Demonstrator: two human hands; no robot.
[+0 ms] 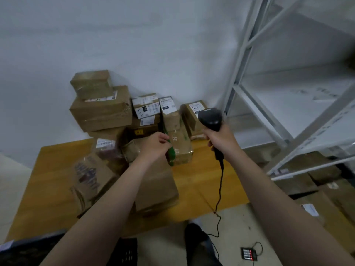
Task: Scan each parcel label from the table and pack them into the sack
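Right hand (221, 140) grips scanner (210, 118); left hand (155, 144) seemingly pinches green-edged parcel (181, 148); many parcels mid-frame unpacked, sack unseen.

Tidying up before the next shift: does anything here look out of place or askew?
Yes. The parcels on the table are heaped unevenly, several tilted. A battery holder lies loose on the floor near the scanner cable that trails off the table's edge.

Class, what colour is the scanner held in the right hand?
Black: the scanner shows clearest in the head view.
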